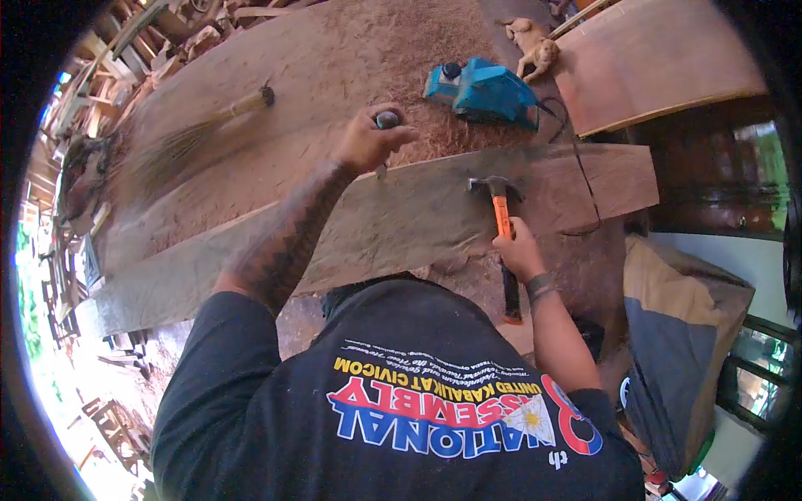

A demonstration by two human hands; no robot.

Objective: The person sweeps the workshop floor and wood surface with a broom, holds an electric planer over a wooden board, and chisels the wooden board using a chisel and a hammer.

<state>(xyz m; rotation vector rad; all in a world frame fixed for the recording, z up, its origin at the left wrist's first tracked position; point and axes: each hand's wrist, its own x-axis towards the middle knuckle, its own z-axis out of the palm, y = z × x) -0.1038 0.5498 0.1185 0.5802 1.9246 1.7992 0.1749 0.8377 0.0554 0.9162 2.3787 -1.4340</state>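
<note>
At the left, a bundle of thin brown sticks bound as a broom (209, 119) lies on a broad, dust-strewn wooden surface (292, 63). In front of it, a long grey-brown wooden board (418, 209) stretches to the right. The left hand (368, 142) is above the board's far edge, fingers curled around a slim hand tool with a dark rounded butt (387, 119); the butt pokes out above the fist, a narrow shaft below. Whether its tip touches the board, I cannot tell. Beyond sits a teal power planer (484, 88) among reddish shavings. Next, a claw hammer with an orange-and-black handle (502, 215) is over the board, its metal head beyond the right hand (520, 249), whose fingers wrap the handle mid-length; the black end extends below them. Farther right, a tan dog (533, 43) lies near a reddish-brown wooden panel (660, 63).
</note>
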